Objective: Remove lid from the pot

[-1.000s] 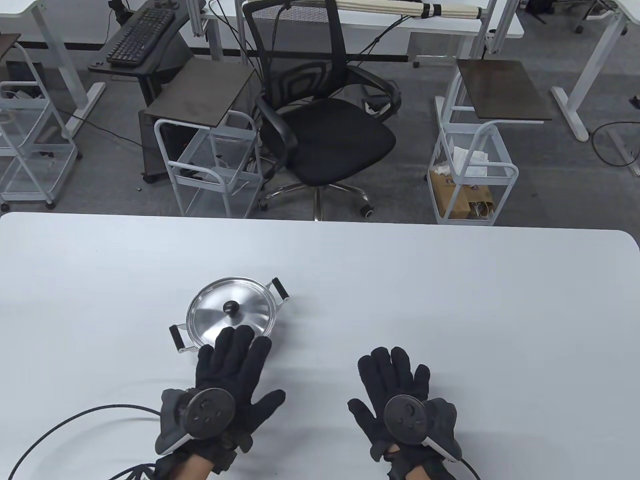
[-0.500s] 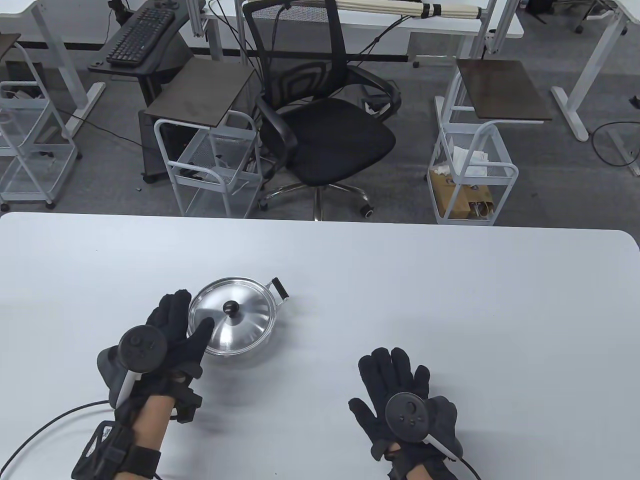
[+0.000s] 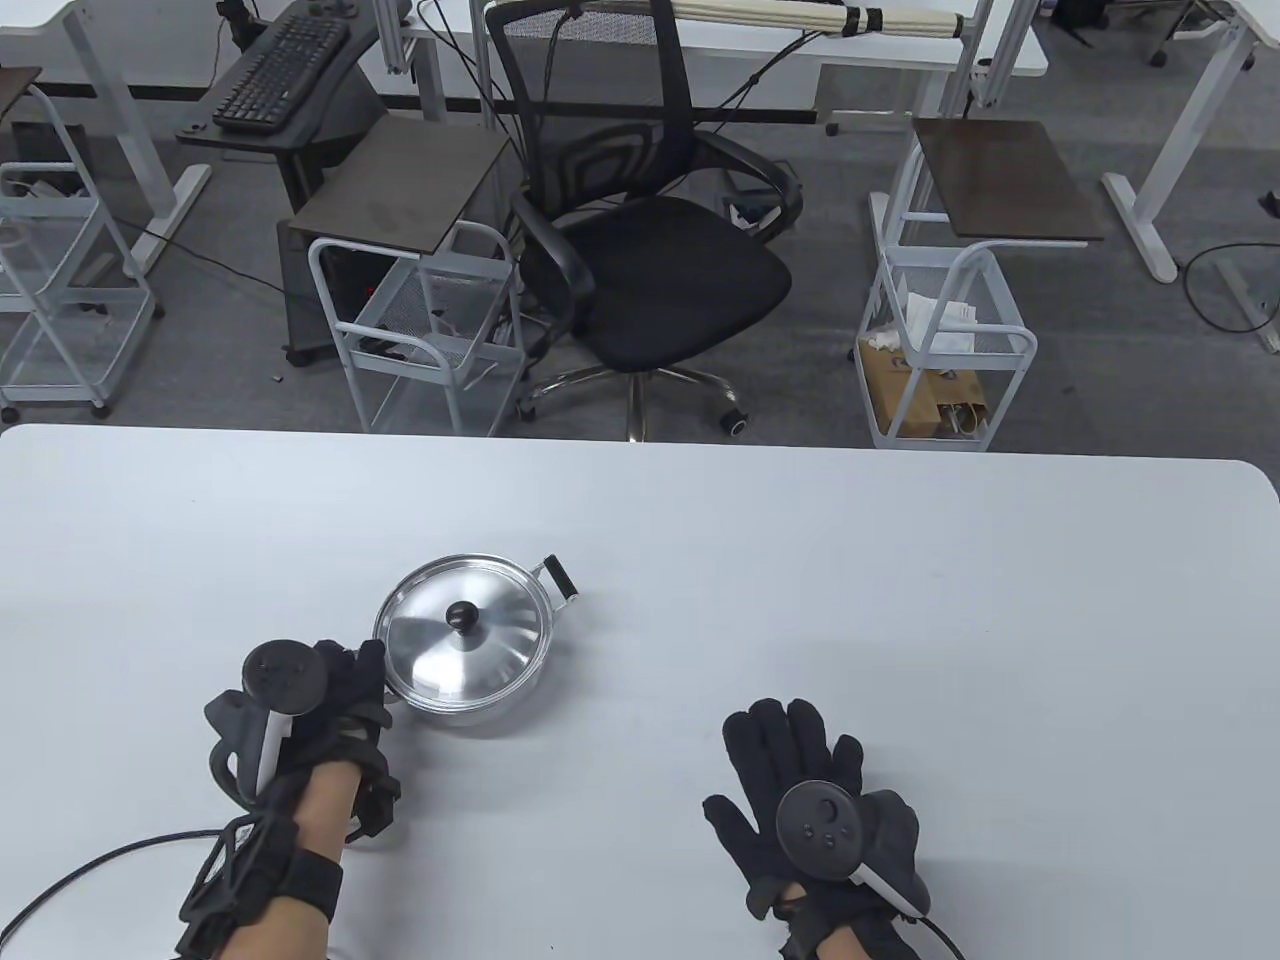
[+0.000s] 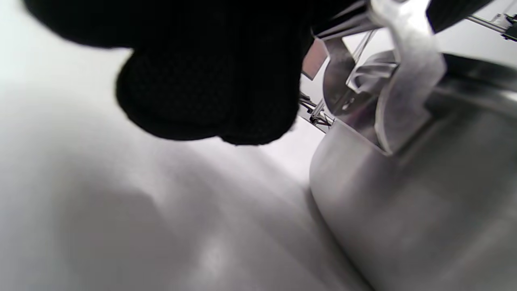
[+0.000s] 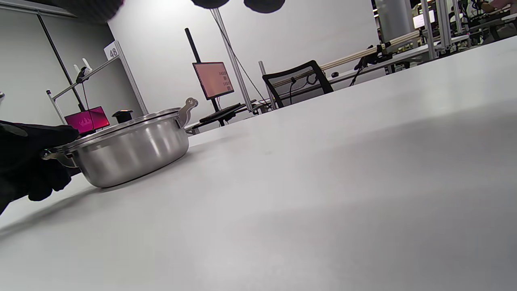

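A steel pot (image 3: 500,700) stands on the white table (image 3: 900,600) with its steel lid (image 3: 480,650) on; the lid has a black knob (image 3: 463,615). My left hand (image 3: 362,690) grips the pot's near-left handle, which the fingers hide. The pot's far-right black handle (image 3: 560,577) is free. In the left wrist view my gloved fingers (image 4: 210,89) curl beside the pot wall (image 4: 424,210) at the handle bracket (image 4: 347,93). The right wrist view shows the pot (image 5: 129,151), the knob (image 5: 122,115) and my left hand (image 5: 30,161) at the handle. My right hand (image 3: 790,750) lies flat and open on the table, right of the pot.
Cables (image 3: 110,860) run over the table at the near left by my left arm. A black office chair (image 3: 650,260) and wire carts (image 3: 945,340) stand beyond the table's far edge.
My left hand has moved from in front of the pot round to its left side and closed on the near-left handle. The pot, lid and right hand have stayed put.
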